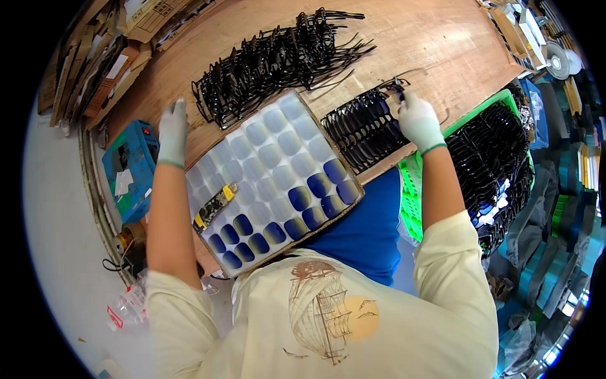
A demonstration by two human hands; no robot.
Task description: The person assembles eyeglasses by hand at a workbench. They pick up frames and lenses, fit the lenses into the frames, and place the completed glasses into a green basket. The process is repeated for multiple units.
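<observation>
My right hand [419, 121], in a white glove, closes its fingertips on a dark pair of glasses [399, 90] at the far end of a lined-up row of glasses [365, 129]. My left hand [172, 131], also gloved, is held over the table's left side with fingers extended and nothing visible in them. Between my arms lies a shallow tray [361, 194] of lenses. Dark blue lenses [300, 198] occupy its near part, while pale pockets fill the rest. A yellow-and-black utility knife [214, 207] rests on the tray's left part.
A heap of black glasses frames [271, 66] spreads over the wooden table [435, 31] beyond the tray. At right stands a green crate [507, 96] full of black frames. A blue machine [130, 167] sits at left, below stacked flattened cardboard [104, 79].
</observation>
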